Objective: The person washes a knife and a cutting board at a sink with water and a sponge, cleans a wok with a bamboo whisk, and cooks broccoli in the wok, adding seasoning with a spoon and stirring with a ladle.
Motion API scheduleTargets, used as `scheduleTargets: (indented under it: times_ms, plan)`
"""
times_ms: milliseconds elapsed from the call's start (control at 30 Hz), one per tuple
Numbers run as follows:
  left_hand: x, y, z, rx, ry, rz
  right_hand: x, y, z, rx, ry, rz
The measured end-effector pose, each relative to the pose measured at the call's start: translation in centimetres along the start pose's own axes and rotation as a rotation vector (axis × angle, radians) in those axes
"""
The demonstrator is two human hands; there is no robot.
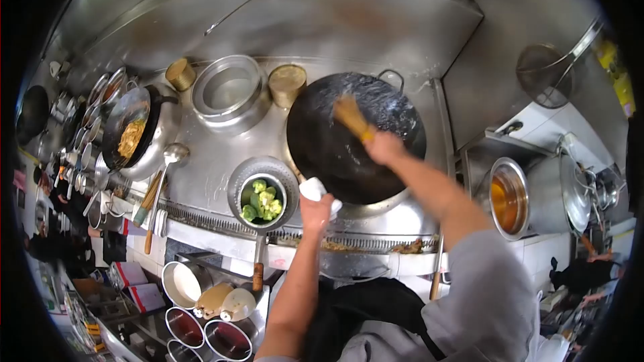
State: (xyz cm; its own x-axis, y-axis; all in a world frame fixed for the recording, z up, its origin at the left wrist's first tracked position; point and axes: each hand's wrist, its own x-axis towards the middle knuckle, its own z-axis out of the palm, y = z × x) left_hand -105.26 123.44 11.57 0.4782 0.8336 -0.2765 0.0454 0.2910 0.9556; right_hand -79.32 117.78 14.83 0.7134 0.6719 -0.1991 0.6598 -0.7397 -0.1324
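My right hand (pixel 386 148) is closed around a bamboo wok brush (pixel 350 116), whose bristles are over the inside of a large black wok (pixel 329 167). Wet, shiny streaks show on the far part of the wok's surface. At the wok's near left edge, my left hand (pixel 316 212) grips a folded white cloth (pixel 312 189); whether it also holds the wok's rim through the cloth is hidden. Left of that hand, a container of broccoli (pixel 262 202) sits in a perforated metal strainer (pixel 236 177) with a wooden-ended handle.
A metal pot (pixel 228 87) and a brass-coloured can (pixel 287 85) stand behind. To the left are a ladle (pixel 176 153) and a pan with cooked food (pixel 131 138). A bowl of orange liquid (pixel 508 199) is at right. Sauce containers (pixel 228 339) stand at lower left.
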Motion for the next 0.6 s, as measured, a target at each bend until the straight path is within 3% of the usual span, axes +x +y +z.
scheduleTargets:
  times_ms: [67, 133, 200, 300, 333, 433, 500, 533, 600]
  plan:
    - [0.4, 0.5, 0.2, -0.078, -0.009, 0.007, -4.6, -2.1, 1.2, 0.113, -0.02, -0.065]
    - [-0.1, 0.4, -0.1, -0.091, -0.034, -0.026, -8.5, -1.4, -2.1, 0.033, -0.254, -0.155]
    - [-0.1, 1.8, 0.2, -0.143, -0.032, -0.076, -11.7, 1.3, -7.6, -0.168, -0.379, -0.208]
    - [-0.4, 3.3, 0.0, -0.037, -0.026, -0.135, -6.4, 9.8, -10.7, -0.578, -0.379, -0.315]
    - [-0.1, 2.8, -0.1, 0.007, -0.026, -0.131, -3.7, 9.9, -12.3, -0.525, -0.214, -0.338]
    - [0.2, 3.2, -0.6, 0.077, -0.099, -0.232, 7.1, 5.9, -3.0, -0.268, 0.025, -0.144]
    - [1.0, 0.5, -0.7, 0.022, -0.11, -0.154, 1.0, -2.4, 0.1, 0.134, 0.104, -0.036]
    - [1.3, 0.7, -0.4, 0.03, -0.087, -0.088, -0.4, -4.4, 2.3, 0.278, 0.04, -0.038]
    - [1.4, -0.1, -0.9, 0.068, -0.025, -0.039, -3.6, -5.5, 3.6, 0.313, -0.063, -0.104]
